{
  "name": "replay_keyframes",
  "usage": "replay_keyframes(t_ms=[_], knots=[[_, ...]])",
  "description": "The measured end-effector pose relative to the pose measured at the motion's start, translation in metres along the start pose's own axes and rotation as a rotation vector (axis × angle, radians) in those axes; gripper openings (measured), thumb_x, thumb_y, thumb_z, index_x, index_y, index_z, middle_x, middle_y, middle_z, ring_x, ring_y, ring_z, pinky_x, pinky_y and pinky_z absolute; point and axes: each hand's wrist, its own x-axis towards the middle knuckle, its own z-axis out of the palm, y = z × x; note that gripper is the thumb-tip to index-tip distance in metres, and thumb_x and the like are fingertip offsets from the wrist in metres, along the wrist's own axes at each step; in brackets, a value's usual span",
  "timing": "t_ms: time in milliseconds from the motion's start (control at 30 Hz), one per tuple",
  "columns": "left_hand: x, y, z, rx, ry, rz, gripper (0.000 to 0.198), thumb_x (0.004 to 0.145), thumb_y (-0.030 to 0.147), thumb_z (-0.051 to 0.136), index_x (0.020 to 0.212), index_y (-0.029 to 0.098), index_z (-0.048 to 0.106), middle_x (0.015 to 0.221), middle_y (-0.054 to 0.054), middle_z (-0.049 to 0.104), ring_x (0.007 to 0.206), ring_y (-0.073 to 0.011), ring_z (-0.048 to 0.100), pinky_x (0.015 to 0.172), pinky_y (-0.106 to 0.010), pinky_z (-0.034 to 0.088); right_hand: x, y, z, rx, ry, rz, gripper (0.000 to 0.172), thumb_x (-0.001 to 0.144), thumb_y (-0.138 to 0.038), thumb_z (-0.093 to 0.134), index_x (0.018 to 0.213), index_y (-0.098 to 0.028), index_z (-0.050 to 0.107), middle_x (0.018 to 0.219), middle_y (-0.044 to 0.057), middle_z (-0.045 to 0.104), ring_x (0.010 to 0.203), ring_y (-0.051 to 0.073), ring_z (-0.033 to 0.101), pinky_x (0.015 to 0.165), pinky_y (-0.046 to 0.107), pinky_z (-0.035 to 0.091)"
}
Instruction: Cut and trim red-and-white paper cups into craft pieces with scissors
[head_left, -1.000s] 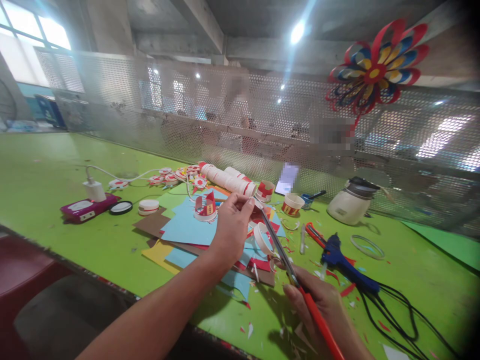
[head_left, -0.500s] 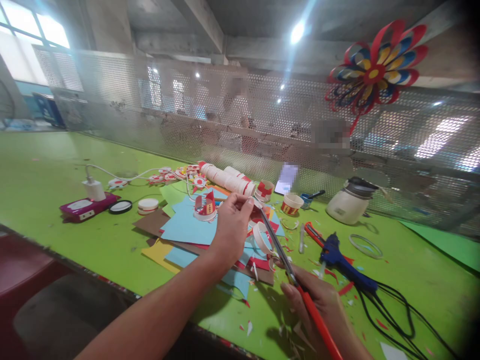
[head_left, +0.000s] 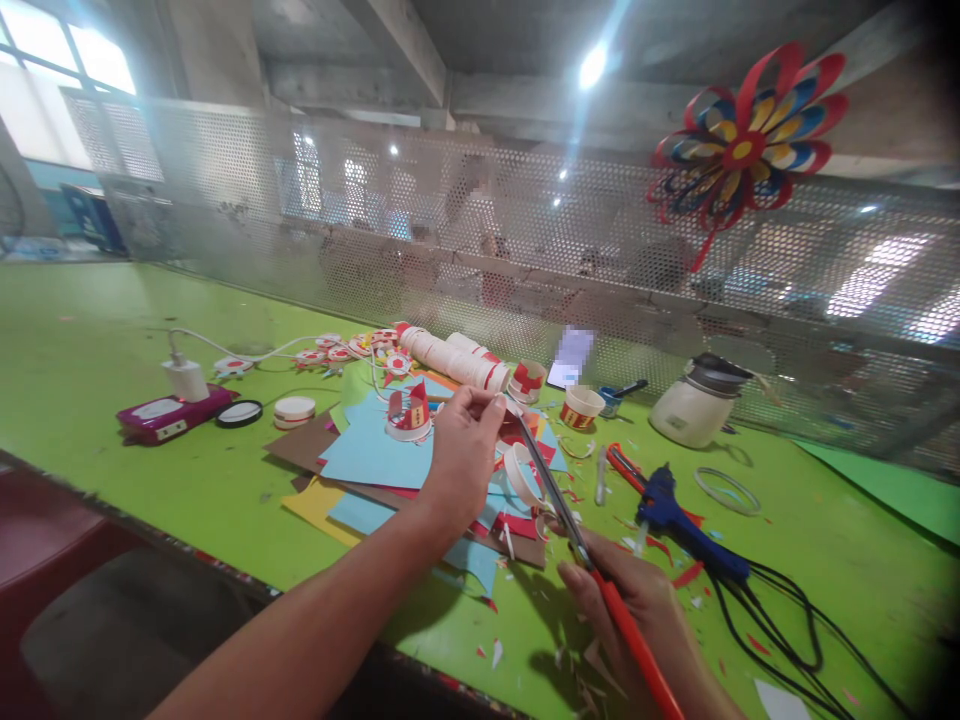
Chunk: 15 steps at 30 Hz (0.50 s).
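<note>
My left hand (head_left: 466, 450) is closed in a pinch over the pile of coloured paper (head_left: 382, 440); what its fingertips hold is too small to make out. In my right hand (head_left: 630, 590) are long metal tweezers or scissors with red handles (head_left: 626, 625), their tip touching the spot by my left fingertips. Just below that tip a white paper ring (head_left: 523, 476) lies tilted. Left of my left hand a cut cup piece in red and white (head_left: 409, 412) sits on blue paper.
Stacked white cups (head_left: 450, 358) lie behind my left hand. To the right are a blue glue gun (head_left: 686, 525) with black cable, an orange cutter (head_left: 626, 468) and a white jug (head_left: 694, 403). A purple power strip (head_left: 172, 415) is at the left. A mesh panel (head_left: 525, 230) stands behind.
The whole view has shifted very slightly. Both hands and the red-handled tool keep almost the same position.
</note>
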Motion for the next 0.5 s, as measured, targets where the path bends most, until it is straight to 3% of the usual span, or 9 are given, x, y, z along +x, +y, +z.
replay_keyframes(t_ms=[133,333,500], knots=[[-0.0002,0.0010,0.0004,-0.012,-0.005,-0.007,0.014,0.071,0.023,0.064,0.071,0.015,0.052,0.062,0.002,0.057,0.059,-0.0122,0.060,0.065,-0.029,0.049,-0.0002,0.0017,0.0004,0.020,-0.002,-0.012,0.039,0.087,-0.040,0.047,0.108,-0.014,0.067,0.071,0.004,0.068,0.058,0.017,0.061,0.055,0.023,0.049],[0.0007,0.0014,0.0001,-0.008,-0.018,-0.008,0.014,0.071,0.022,0.063,0.071,0.014,0.052,0.061,0.002,0.058,0.059,-0.0125,0.060,0.065,-0.030,0.049,-0.0001,-0.0013,0.0013,0.028,0.029,0.022,0.041,0.086,-0.042,0.046,0.105,-0.013,0.068,0.061,0.002,0.063,0.057,0.019,0.061,0.052,0.024,0.047],[0.0013,0.0027,0.0000,-0.018,-0.023,-0.013,0.014,0.071,0.022,0.064,0.072,0.014,0.052,0.061,0.002,0.058,0.060,-0.0122,0.061,0.067,-0.031,0.050,0.0016,-0.0059,-0.0001,0.080,0.049,0.021,0.040,0.085,-0.043,0.048,0.104,-0.014,0.068,0.069,0.003,0.067,0.057,0.017,0.060,0.053,0.024,0.046]])
